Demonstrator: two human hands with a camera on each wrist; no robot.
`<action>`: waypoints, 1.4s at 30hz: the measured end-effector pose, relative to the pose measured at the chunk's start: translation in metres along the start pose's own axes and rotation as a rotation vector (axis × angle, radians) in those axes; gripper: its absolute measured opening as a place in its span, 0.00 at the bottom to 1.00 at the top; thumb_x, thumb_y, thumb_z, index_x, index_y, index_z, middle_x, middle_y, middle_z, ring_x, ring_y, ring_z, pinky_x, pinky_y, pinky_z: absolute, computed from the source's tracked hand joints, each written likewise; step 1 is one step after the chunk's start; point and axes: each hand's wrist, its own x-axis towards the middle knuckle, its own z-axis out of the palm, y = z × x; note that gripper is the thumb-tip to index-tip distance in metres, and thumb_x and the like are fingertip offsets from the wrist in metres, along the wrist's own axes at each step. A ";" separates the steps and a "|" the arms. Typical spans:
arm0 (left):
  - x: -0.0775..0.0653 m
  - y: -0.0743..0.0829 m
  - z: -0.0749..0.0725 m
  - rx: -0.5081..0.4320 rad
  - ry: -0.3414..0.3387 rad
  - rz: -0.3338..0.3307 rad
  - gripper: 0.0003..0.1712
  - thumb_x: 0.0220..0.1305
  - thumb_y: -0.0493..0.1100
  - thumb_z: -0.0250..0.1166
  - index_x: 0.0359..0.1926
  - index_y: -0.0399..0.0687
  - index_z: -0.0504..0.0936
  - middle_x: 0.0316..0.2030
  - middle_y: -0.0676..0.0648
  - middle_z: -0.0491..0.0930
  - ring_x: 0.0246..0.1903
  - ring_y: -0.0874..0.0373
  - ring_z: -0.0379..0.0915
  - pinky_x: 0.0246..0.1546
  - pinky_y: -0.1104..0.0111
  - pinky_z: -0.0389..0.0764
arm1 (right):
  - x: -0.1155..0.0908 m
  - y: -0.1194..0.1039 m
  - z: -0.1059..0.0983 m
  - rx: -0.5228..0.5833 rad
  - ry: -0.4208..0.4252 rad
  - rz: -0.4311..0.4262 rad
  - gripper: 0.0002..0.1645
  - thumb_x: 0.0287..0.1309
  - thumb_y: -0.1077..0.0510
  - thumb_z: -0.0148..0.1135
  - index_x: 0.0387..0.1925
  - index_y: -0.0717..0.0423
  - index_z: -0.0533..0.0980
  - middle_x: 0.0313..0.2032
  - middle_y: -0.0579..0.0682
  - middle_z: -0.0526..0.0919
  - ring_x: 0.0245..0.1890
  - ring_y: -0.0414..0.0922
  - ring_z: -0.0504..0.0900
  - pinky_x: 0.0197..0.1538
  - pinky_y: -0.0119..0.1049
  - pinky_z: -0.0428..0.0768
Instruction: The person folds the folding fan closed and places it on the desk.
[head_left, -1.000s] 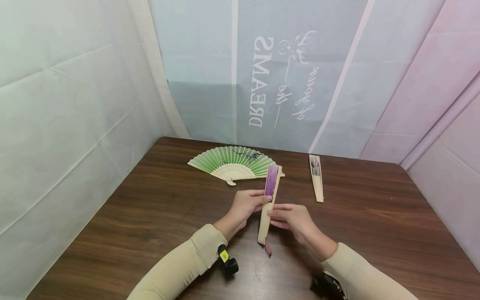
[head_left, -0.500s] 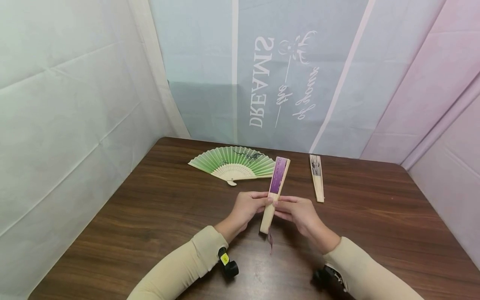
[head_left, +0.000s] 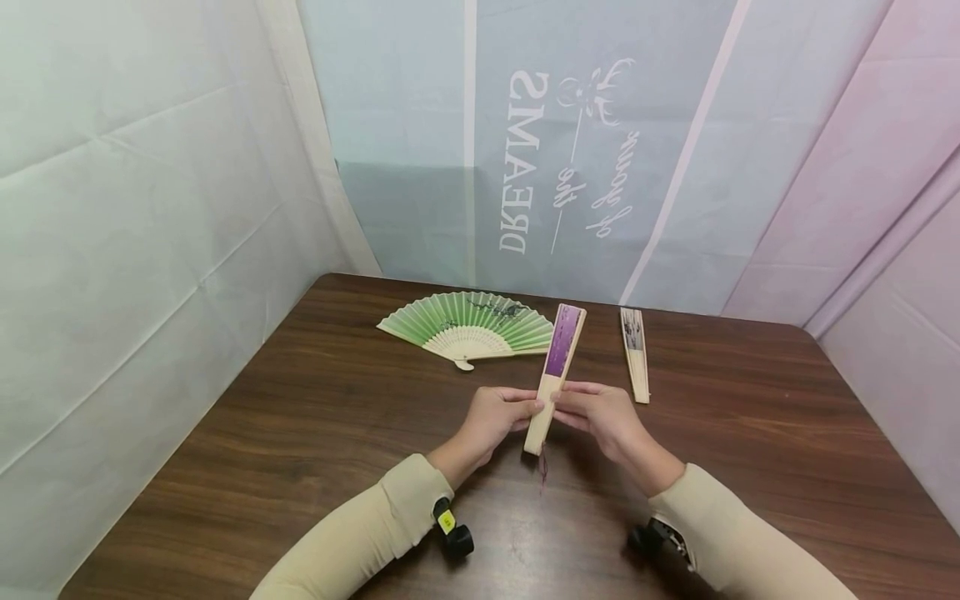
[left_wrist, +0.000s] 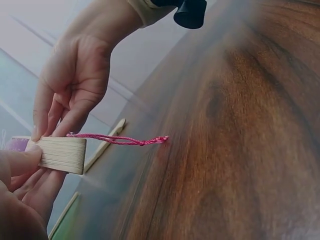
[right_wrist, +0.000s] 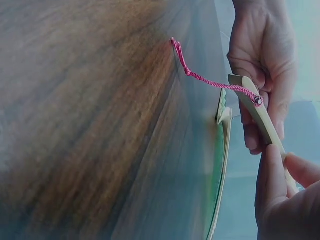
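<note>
A folded purple hand fan with pale wooden ribs is held tilted above the table, its top leaning right and away. My left hand pinches its lower left side between thumb and fingers. From the other side my right hand pinches it at about the same height. A pink cord hangs from the fan's narrow end, seen knotted through a metal eyelet in the right wrist view. Behind it, an open green fan lies spread on the table, its right tip partly hidden by the purple fan.
A second folded fan, pale with a grey-black pattern, lies at the back right of the brown wooden table. A printed cloth backdrop hangs behind the table, with pale cloth walls at the sides.
The purple fan has risen and tilted rightward, away from me. My right hand has shifted slightly up along it; my left hand stays near the same spot. Both other fans lie still.
</note>
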 end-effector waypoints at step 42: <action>0.048 -0.003 0.040 -0.081 0.099 -0.034 0.10 0.60 0.34 0.70 0.41 0.30 0.87 0.39 0.36 0.88 0.34 0.58 0.86 0.37 0.68 0.90 | 0.017 0.002 -0.020 -0.269 0.089 -0.104 0.28 0.61 0.67 0.65 0.61 0.76 0.70 0.47 0.63 0.84 0.34 0.35 0.86 0.45 0.34 0.89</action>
